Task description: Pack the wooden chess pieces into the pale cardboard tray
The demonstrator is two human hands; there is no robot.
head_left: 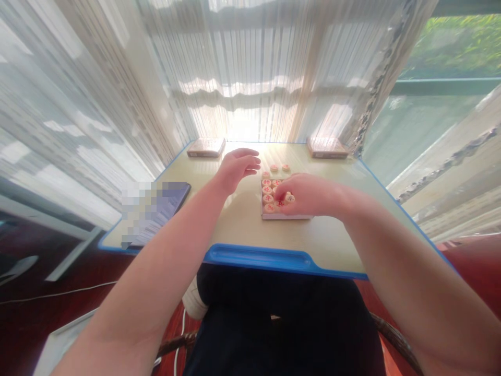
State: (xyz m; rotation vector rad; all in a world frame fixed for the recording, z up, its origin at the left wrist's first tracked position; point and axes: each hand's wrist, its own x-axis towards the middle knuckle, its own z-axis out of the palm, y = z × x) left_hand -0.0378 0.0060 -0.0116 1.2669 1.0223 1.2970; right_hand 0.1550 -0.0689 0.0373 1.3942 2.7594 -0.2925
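Observation:
My right hand (309, 196) is over a shallow box (287, 215), its thumb and forefinger curled around a round Chinese chess piece (281, 203) with a red character. A piece with a dark character (289, 198) shows between the fingers and the palm. More red-marked pieces (267, 199) sit in rows along the box's left side; my hand hides much of the right side. Past the box, several loose pieces (274, 167) lie on the table. My left hand (239, 168) hovers left of them, fingers stretched out and holding nothing.
The pale table (238, 224) has a blue edge with a moulded tray (258, 257) at the front. Two flat boxes, one at the back left (206, 147) and one at the back right (326, 148), lie near the curtains (242, 62). A dark flat object (178, 196), partly blurred out, lies at the left.

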